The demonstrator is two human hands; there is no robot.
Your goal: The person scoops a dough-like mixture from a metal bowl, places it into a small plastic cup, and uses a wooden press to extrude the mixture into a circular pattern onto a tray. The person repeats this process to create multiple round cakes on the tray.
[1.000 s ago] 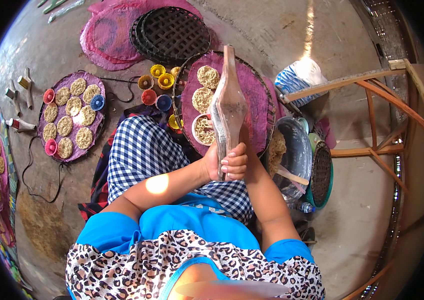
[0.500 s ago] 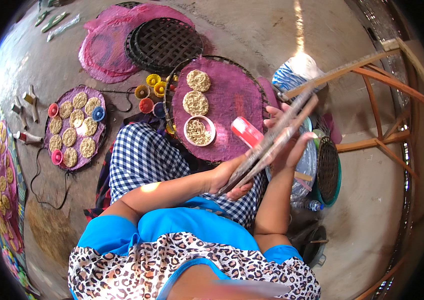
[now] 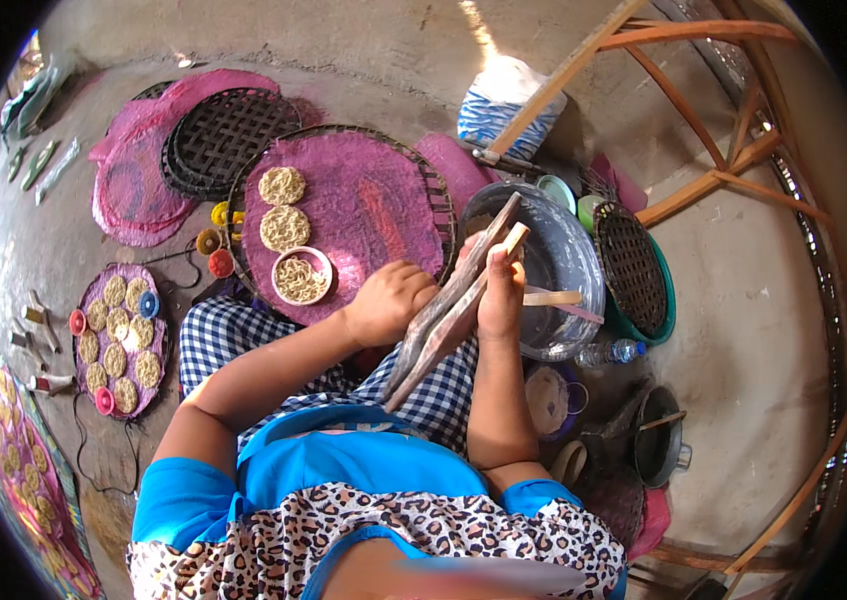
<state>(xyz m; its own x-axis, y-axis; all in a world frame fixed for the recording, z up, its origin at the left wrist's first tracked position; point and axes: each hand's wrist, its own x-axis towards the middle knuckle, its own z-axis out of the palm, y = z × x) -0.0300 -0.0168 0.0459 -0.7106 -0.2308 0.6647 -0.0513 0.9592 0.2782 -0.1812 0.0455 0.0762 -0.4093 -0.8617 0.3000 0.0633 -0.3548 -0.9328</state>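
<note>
My right hand [image 3: 500, 300] is closed around two long, worn wooden bars [image 3: 452, 312] lying side by side on a slant above my lap. Against their left side, my left hand [image 3: 392, 303] is curled into a fist; whatever its fingers hold is hidden. Just ahead is a round woven tray [image 3: 441, 200] covered with pink cloth [image 3: 364, 190]. Two flat noodle discs [image 3: 283, 186] rest on its left part. Nearer to me on the cloth, a pink-rimmed ring [image 3: 328, 264] surrounds loose noodles [image 3: 299, 281].
At right stand a grey basin [image 3: 589, 262] with a wooden spatula [image 3: 550, 298] and a dark woven basket [image 3: 634, 265]. A plastic bottle [image 3: 609, 352] and pot [image 3: 660, 460] are nearer. At left lie a small noodle-disc mat [image 3: 127, 335] and stacked woven trays [image 3: 234, 135].
My left hand has moved off the bars' lower end to a fist beside them. My right hand, spread before, now grips the bars. The red cylinder no longer shows. The view has shifted right.
</note>
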